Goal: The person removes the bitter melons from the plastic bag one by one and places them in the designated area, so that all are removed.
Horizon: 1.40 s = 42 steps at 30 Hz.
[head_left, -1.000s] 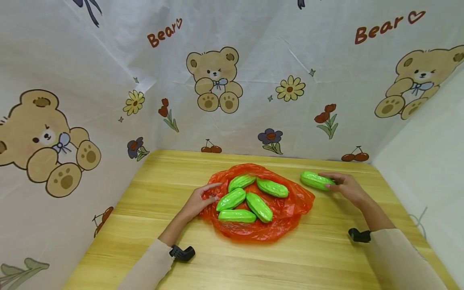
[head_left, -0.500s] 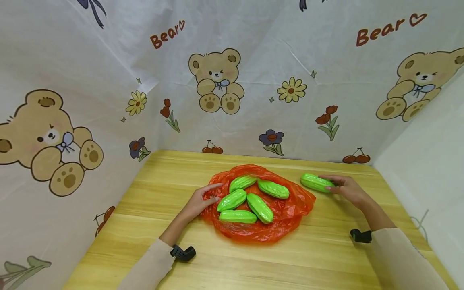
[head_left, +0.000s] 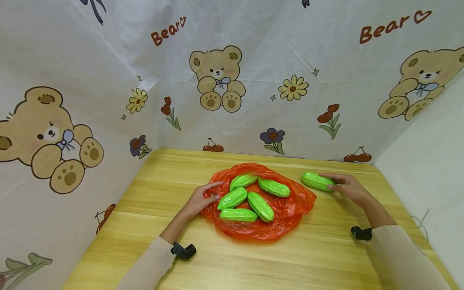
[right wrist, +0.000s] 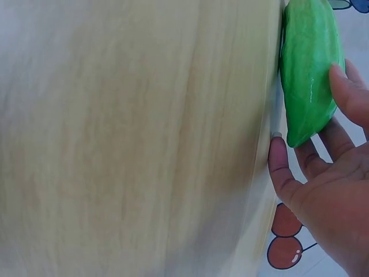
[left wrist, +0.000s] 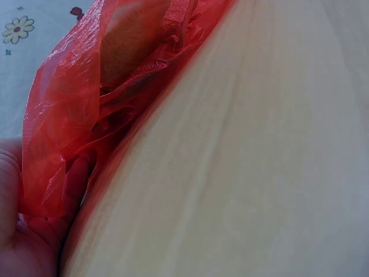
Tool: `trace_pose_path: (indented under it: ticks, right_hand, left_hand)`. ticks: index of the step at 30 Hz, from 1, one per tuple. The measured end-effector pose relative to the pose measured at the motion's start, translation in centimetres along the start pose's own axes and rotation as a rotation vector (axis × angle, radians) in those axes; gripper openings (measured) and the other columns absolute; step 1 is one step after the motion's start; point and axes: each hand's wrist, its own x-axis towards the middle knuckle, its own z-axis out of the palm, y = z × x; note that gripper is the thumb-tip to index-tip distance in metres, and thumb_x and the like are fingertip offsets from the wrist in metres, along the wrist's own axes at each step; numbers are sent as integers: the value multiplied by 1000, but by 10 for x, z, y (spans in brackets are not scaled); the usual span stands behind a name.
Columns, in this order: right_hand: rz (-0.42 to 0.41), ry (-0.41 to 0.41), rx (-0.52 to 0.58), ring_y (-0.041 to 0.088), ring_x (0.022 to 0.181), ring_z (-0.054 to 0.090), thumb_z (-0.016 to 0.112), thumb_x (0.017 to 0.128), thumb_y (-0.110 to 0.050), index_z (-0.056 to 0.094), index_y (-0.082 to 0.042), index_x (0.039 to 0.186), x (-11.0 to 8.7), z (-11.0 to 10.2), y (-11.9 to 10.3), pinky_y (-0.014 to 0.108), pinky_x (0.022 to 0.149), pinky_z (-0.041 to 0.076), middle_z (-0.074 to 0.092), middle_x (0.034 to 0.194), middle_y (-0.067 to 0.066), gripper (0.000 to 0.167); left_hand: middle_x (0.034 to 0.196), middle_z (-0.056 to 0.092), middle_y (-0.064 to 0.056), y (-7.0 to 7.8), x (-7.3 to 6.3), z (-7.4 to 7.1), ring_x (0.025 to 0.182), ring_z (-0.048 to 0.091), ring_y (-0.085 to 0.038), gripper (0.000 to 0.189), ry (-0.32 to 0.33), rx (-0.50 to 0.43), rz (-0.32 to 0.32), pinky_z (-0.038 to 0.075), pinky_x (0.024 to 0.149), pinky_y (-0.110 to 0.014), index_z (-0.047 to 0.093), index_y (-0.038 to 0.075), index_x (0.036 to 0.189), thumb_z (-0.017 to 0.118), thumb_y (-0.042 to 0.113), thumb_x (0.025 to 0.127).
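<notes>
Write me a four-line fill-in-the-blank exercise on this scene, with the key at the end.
1. Exactly ____ glossy, bright-green, oblong vegetables lie surrounded by a crumpled, translucent red plastic bag.
2. The bare left hand holds the edge of the ____.
3. The bare right hand grips one more green vegetable, which is to the person's ____ of the bag.
4. The two small, angular wrist-worn devices are coloured ____.

Missing words: five; bag; right; black.

Left forearm (head_left: 154, 257), right forearm (head_left: 402, 253) extended, apart; right fingers (head_left: 332, 176) curved.
</notes>
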Motion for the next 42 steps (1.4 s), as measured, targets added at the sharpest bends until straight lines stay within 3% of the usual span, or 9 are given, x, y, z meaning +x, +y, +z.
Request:
trace_pose_path:
  ticks: [10, 17, 21, 26, 29, 32, 36, 39, 42]
  right_hand:
    - [-10, -2, 5, 50, 140, 31, 65, 99, -11, 51, 2, 146, 2, -4, 3, 73, 108, 23, 42, 151, 30, 51]
    - [-20, 9, 0, 45, 137, 38, 72, 95, -18, 56, -1, 144, -2, -4, -4, 68, 109, 28, 48, 149, 27, 54]
    - [-13, 29, -16, 40, 134, 42, 75, 93, -25, 58, -4, 143, -4, -6, -3, 65, 108, 31, 52, 148, 22, 56]
    - [-25, 55, -58, 15, 126, 50, 76, 92, -30, 59, -6, 142, -8, -9, -4, 42, 104, 41, 57, 145, 12, 58]
    - [-45, 66, -76, 14, 126, 51, 75, 93, -29, 59, -4, 142, -10, -11, -8, 30, 98, 44, 58, 143, 12, 57]
    - [-37, 73, -66, 30, 133, 49, 74, 94, -29, 58, -1, 142, -13, -12, -14, 42, 103, 46, 57, 144, 16, 58]
    - [-12, 85, -50, 45, 138, 39, 73, 95, -31, 55, 1, 143, -16, -13, -21, 68, 106, 34, 52, 147, 21, 60]
    - [-11, 98, -58, 48, 140, 34, 71, 97, -31, 54, 1, 144, -21, -13, -32, 73, 105, 30, 49, 148, 26, 60]
    - [-14, 110, -61, 49, 142, 31, 69, 98, -32, 53, -1, 146, -26, -12, -43, 74, 104, 29, 48, 148, 28, 59]
  left_hand:
    - [149, 52, -12, 2, 1, 0, 144, 39, -34, 46, -7, -18, -13, 34, 113, -55, 58, 7, 143, 66, 7, 98]
    - [150, 52, -10, -22, 8, -2, 144, 39, -32, 47, -5, -18, -34, 36, 112, -55, 58, 9, 143, 67, 6, 97]
    - [149, 53, -8, -27, 9, -3, 143, 40, -31, 47, -2, -24, -27, 37, 111, -54, 60, 13, 142, 69, 9, 97]
    - [147, 55, -4, -28, 10, -4, 141, 43, -26, 46, -4, -25, -5, 40, 110, -51, 62, 19, 140, 72, 15, 95]
    - [145, 56, -2, -28, 10, -4, 139, 45, -24, 46, -7, -22, 0, 41, 109, -48, 63, 21, 140, 73, 17, 95]
    - [145, 56, -2, -27, 10, -4, 139, 46, -23, 46, -11, -20, -4, 43, 108, -44, 63, 22, 140, 73, 19, 95]
    - [146, 55, -4, -24, 9, -4, 138, 46, -25, 46, -12, -23, -16, 47, 102, -31, 62, 19, 141, 71, 16, 96]
    - [147, 55, -7, -22, 9, -2, 138, 47, -27, 46, -10, -25, -26, 48, 97, -24, 60, 14, 142, 69, 10, 97]
    - [148, 54, -9, -21, 9, -1, 139, 45, -29, 47, -5, -18, -35, 47, 99, -26, 59, 11, 143, 68, 7, 97]
